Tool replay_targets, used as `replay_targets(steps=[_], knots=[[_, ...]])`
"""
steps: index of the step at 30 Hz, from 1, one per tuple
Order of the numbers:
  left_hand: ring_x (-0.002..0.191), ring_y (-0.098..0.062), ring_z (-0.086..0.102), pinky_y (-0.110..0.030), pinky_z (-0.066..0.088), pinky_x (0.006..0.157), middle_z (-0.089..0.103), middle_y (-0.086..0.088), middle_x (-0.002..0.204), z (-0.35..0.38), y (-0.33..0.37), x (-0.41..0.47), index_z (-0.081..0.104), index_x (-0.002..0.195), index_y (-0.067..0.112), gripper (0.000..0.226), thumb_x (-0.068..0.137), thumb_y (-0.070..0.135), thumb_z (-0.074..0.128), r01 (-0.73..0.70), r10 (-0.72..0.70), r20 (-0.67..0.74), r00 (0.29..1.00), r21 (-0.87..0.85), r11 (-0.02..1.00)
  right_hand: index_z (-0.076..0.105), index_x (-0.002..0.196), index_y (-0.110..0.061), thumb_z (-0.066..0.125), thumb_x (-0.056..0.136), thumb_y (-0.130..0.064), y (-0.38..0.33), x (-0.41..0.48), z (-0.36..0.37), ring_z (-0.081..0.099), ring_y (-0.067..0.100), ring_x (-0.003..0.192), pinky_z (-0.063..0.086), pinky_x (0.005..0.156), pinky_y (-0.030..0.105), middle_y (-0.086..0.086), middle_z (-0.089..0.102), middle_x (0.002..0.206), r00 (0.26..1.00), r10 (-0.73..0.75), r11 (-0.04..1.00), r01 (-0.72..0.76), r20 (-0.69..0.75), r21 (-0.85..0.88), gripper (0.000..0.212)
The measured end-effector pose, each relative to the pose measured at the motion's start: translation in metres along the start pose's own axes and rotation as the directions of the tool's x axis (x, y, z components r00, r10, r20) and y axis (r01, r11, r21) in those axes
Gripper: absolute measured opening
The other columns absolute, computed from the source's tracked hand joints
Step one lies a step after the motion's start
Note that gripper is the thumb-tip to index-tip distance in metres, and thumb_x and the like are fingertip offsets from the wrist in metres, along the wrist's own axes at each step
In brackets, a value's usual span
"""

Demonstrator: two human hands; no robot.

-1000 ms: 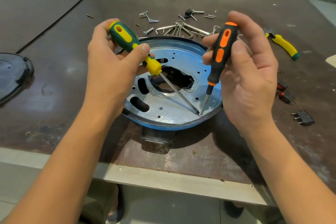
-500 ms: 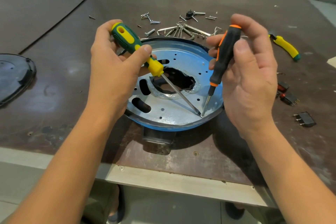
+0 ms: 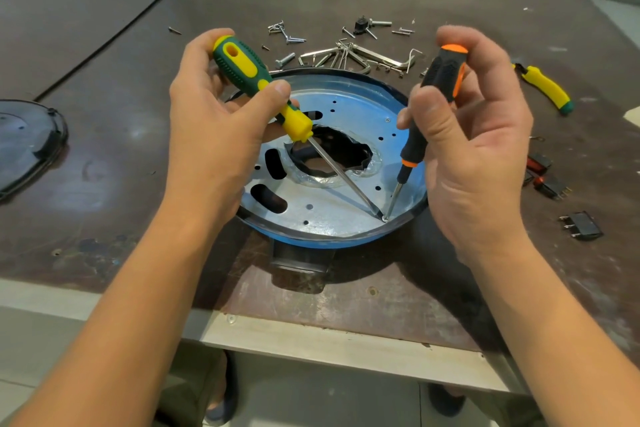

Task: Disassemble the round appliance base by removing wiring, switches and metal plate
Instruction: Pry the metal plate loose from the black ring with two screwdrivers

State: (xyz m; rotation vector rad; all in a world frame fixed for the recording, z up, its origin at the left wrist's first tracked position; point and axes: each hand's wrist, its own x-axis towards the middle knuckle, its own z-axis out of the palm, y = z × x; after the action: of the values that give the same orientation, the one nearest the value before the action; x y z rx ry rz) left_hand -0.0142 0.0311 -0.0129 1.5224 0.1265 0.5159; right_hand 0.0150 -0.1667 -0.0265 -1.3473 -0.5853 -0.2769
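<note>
The round appliance base (image 3: 349, 240) with a blue rim lies on the brown table, its metal plate (image 3: 332, 208) facing up with a ragged hole in the middle. My left hand (image 3: 211, 135) grips a green-and-yellow screwdriver (image 3: 256, 87). My right hand (image 3: 474, 156) grips a black-and-orange screwdriver (image 3: 433, 104). Both shafts slant down and their tips meet at one spot on the plate's near right edge (image 3: 383, 218).
Loose screws and hex keys (image 3: 349, 54) lie behind the base. A yellow-handled tool (image 3: 545, 88) lies far right. Several removed switches (image 3: 550, 185) and a black plug part (image 3: 585, 226) sit at right. A black cover (image 3: 24, 144) lies at the left edge.
My right hand has turned the black-and-orange screwdriver a little in its fingers. Both tips stay at the same spot on the plate edge.
</note>
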Motion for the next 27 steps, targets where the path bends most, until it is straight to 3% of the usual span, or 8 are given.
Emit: replay_targets(steps=[6, 9, 11, 14, 17, 21, 23, 27], knots=[[0.084, -0.021, 0.075, -0.035, 0.063, 0.071, 0.049, -0.028, 0.128, -0.0001, 0.0013, -0.0005, 0.042, 0.138, 0.01, 0.056, 0.09, 0.002, 0.069, 0.001, -0.001, 0.015, 1.0, -0.003, 1.0, 0.04, 0.143, -0.005, 0.032, 0.109, -0.002, 0.001, -0.0011, -0.0056, 0.063, 0.025, 0.089, 0.053, 0.088, 0.037, 0.019, 0.063, 0.107, 0.999, 0.043, 0.996, -0.045, 0.023, 0.073, 0.035], [0.085, -0.024, 0.075, -0.036, 0.063, 0.072, 0.049, -0.027, 0.128, -0.0004, 0.0012, -0.0004, 0.042, 0.138, 0.011, 0.056, 0.09, 0.003, 0.069, 0.001, -0.001, 0.023, 1.0, -0.002, 1.0, 0.048, 0.133, -0.01, 0.05, 0.106, -0.011, -0.0011, -0.0008, -0.0015, 0.051, 0.03, 0.088, 0.053, 0.072, 0.036, 0.012, 0.053, 0.102, 1.0, 0.024, 0.998, -0.025, 0.013, 0.05, 0.028], [0.086, -0.023, 0.075, -0.035, 0.063, 0.073, 0.05, -0.026, 0.128, -0.0007, 0.0007, -0.0003, 0.042, 0.138, 0.011, 0.056, 0.09, 0.003, 0.069, 0.003, -0.003, 0.024, 1.0, -0.003, 1.0, 0.05, 0.131, -0.011, 0.065, 0.099, -0.017, -0.0019, -0.0004, -0.0001, 0.045, 0.032, 0.083, 0.05, 0.069, 0.042, 0.005, 0.049, 0.094, 1.0, -0.007, 1.0, 0.007, -0.009, 0.016, 0.035], [0.086, -0.024, 0.075, -0.034, 0.063, 0.073, 0.05, -0.026, 0.127, -0.0008, 0.0004, -0.0003, 0.042, 0.137, 0.011, 0.055, 0.09, 0.003, 0.069, 0.0, 0.0, 0.026, 1.0, -0.002, 1.0, 0.047, 0.138, -0.005, 0.053, 0.103, -0.009, 0.0008, -0.0003, -0.0028, 0.055, 0.032, 0.086, 0.049, 0.085, 0.044, 0.014, 0.056, 0.102, 1.0, 0.011, 1.0, -0.011, 0.01, 0.014, 0.035], [0.087, -0.024, 0.075, -0.034, 0.063, 0.074, 0.051, -0.025, 0.126, -0.0006, 0.0005, -0.0004, 0.042, 0.137, 0.011, 0.055, 0.09, 0.004, 0.069, -0.002, 0.002, 0.028, 1.0, 0.003, 1.0, 0.043, 0.142, -0.003, 0.037, 0.108, -0.003, 0.0011, -0.0004, -0.0064, 0.064, 0.023, 0.091, 0.052, 0.089, 0.039, 0.018, 0.063, 0.111, 0.997, 0.061, 0.996, -0.063, 0.04, 0.056, 0.035], [0.087, -0.023, 0.075, -0.034, 0.063, 0.074, 0.052, -0.024, 0.126, -0.0006, 0.0008, -0.0004, 0.042, 0.138, 0.011, 0.055, 0.091, 0.004, 0.069, 0.002, -0.002, 0.024, 1.0, 0.009, 1.0, 0.049, 0.129, -0.012, 0.058, 0.101, -0.019, -0.0044, 0.0003, -0.0001, 0.054, 0.021, 0.086, 0.05, 0.073, 0.041, 0.015, 0.056, 0.102, 0.998, 0.055, 0.996, -0.056, 0.01, 0.073, 0.03], [0.087, -0.021, 0.075, -0.034, 0.063, 0.073, 0.052, -0.024, 0.125, -0.0005, 0.0011, -0.0004, 0.042, 0.137, 0.01, 0.054, 0.091, 0.004, 0.069, 0.0, -0.001, 0.024, 1.0, 0.007, 1.0, 0.05, 0.126, -0.014, 0.066, 0.096, -0.016, -0.005, 0.0006, 0.0001, 0.049, 0.022, 0.083, 0.048, 0.071, 0.045, 0.012, 0.05, 0.095, 0.999, 0.036, 0.999, -0.036, -0.001, 0.041, 0.033], [0.086, -0.023, 0.075, -0.034, 0.063, 0.073, 0.051, -0.025, 0.126, 0.0002, 0.0017, 0.0001, 0.042, 0.137, 0.011, 0.054, 0.091, 0.004, 0.069, 0.002, -0.002, 0.023, 1.0, 0.009, 1.0, 0.034, 0.146, -0.008, 0.046, 0.104, 0.002, -0.0026, -0.0013, -0.004, 0.06, 0.023, 0.086, 0.053, 0.082, 0.042, 0.019, 0.062, 0.107, 1.0, 0.021, 0.998, -0.022, 0.021, 0.052, 0.045]])
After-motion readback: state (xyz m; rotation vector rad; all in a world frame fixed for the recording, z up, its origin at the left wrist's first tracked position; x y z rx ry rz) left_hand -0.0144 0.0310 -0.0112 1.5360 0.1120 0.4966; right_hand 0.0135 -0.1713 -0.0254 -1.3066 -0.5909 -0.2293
